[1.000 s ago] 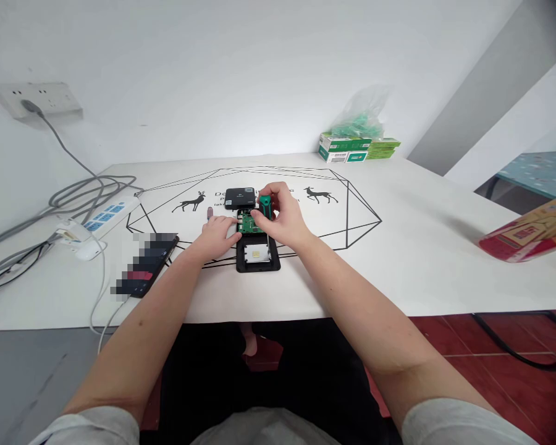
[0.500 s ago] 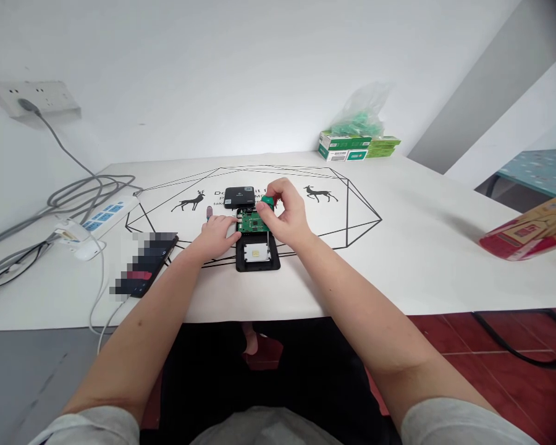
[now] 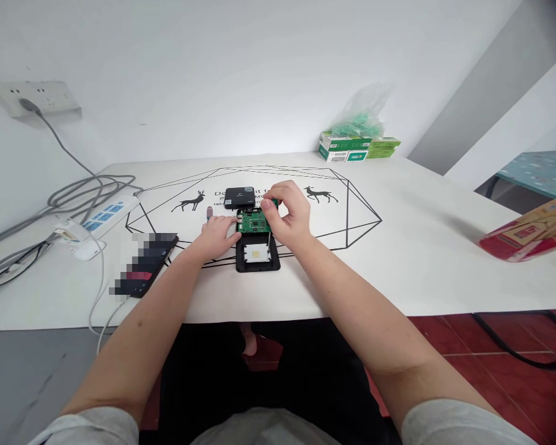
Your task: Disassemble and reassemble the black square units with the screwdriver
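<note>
A green circuit board [image 3: 252, 221] sits across the upper part of a black plastic casing [image 3: 258, 267]. In the casing's lower part lies a silvery plate [image 3: 256, 253] with a yellowish square on it. My left hand [image 3: 217, 235] grips the board's left edge, thumb at the lower corner and fingers above. A green-handled screwdriver [image 3: 269, 241] is pinched in my right hand [image 3: 290, 213], its shaft pointing down to the casing's right side. My fingers hide most of its handle. Behind the board rests a black square cover [image 3: 240, 197].
Beyond my left hand stands a reddish translucent tool handle [image 3: 209, 212]. A phone [image 3: 151, 266], a power strip [image 3: 106, 217] and looped grey cables [image 3: 86, 185] lie left. Green-and-white boxes [image 3: 345, 146] stand at the back; a red-and-tan package [image 3: 528, 232] is at right.
My right hand has shifted slightly right with the screwdriver, and its fingers now cover more of the green handle. My left hand and the circuit board hold about the same place.
</note>
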The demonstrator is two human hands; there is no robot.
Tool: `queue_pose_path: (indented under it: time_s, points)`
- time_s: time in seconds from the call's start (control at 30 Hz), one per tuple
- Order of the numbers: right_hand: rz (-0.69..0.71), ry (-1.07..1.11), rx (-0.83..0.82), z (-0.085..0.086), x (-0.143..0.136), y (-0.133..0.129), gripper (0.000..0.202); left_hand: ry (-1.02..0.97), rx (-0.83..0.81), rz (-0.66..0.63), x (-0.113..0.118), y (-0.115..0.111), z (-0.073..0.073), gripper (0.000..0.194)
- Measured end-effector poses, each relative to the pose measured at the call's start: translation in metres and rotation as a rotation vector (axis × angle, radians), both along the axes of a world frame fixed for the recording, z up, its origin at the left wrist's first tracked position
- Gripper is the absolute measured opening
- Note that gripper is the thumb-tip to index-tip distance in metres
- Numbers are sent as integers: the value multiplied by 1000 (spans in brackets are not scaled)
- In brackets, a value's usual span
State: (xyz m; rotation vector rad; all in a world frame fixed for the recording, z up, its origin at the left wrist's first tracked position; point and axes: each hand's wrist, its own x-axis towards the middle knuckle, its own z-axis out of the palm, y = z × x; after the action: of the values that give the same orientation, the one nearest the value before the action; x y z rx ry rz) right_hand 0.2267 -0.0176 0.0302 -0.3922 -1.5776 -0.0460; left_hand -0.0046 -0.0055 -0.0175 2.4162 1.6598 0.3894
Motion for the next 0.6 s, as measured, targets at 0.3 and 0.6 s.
queue_pose_path:
  time_s: [0.3,0.6]
  points:
    - [-16,28,-25,-5,3,2,22,-3,-21,13,0,-1,1,48]
    - [100,132,-197,-8,-6,7,28,5,0,-7,0,1,0,49]
